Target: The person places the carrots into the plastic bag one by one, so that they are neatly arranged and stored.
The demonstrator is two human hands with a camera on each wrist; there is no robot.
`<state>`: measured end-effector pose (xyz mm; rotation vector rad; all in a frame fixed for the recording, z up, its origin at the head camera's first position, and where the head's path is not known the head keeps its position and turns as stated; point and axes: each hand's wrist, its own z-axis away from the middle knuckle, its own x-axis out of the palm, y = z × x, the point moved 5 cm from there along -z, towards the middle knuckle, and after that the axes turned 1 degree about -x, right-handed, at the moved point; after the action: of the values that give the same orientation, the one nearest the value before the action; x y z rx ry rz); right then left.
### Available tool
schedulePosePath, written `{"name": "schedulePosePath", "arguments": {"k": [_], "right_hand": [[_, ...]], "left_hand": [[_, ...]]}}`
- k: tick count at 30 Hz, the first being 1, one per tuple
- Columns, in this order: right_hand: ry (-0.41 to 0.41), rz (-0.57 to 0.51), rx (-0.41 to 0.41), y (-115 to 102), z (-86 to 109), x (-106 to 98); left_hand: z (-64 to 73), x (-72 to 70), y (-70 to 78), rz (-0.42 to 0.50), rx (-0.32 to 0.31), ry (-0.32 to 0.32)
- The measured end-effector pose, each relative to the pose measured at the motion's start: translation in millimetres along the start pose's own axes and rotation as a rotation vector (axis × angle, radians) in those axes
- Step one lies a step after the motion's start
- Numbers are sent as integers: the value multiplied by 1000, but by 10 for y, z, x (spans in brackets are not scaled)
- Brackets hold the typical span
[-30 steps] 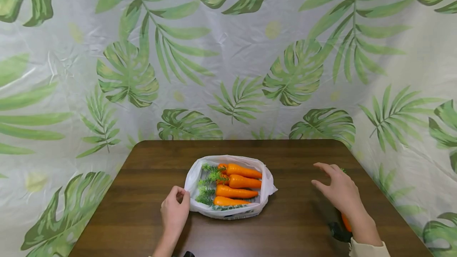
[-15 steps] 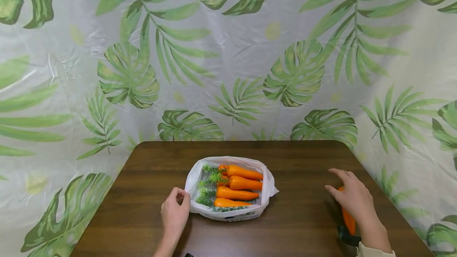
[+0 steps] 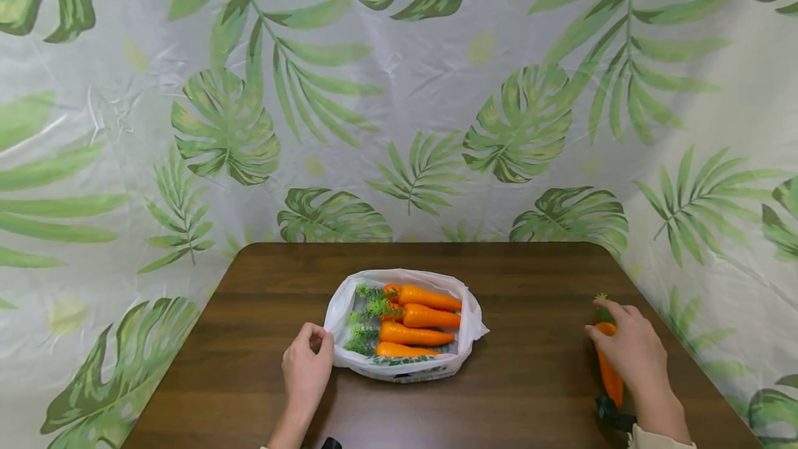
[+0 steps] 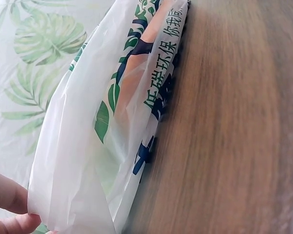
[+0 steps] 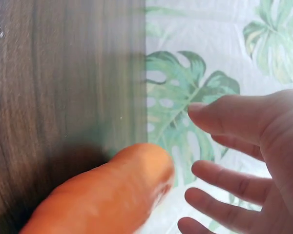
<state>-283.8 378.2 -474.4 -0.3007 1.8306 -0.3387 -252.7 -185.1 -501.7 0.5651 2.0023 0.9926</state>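
A white plastic bag (image 3: 476, 321) stands open on the table with several orange carrots (image 3: 416, 334) in it, their green tops toward the left. At its left end, my left hand (image 3: 307, 366) pinches the bag's rim between thumb and finger; the left wrist view shows the bag's printed side (image 4: 107, 112) and those fingertips (image 4: 19, 226). At the right, a lone carrot (image 3: 609, 373) lies on the table, its leafy top pointing away. Above it is my right hand (image 3: 636, 355), covering part of it. In the right wrist view the fingers are spread, apart from the carrot (image 5: 102, 195).
The brown wooden table (image 3: 524, 393) has its right edge close beyond the lone carrot. A leaf-patterned sheet (image 3: 430, 102) hangs behind the table and along its sides. A black wrist device (image 3: 614, 416) sits by the right wrist, near the carrot's tip.
My right hand has moved to the right and come over the lone carrot, so more of the carrot shows to its left. The left hand has kept its hold on the bag's rim.
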Motion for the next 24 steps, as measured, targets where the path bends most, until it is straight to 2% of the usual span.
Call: {"name": "schedulePosePath", "arguments": {"k": [11, 20, 24], "right_hand": [[-58, -15, 77, 185, -21, 82], [-145, -42, 83, 249, -77, 204], [-152, -45, 90, 257, -73, 223]], "left_hand": [[7, -13, 9, -1, 12, 8], [12, -11, 15, 4, 20, -1], [7, -6, 7, 1, 20, -4]]}}
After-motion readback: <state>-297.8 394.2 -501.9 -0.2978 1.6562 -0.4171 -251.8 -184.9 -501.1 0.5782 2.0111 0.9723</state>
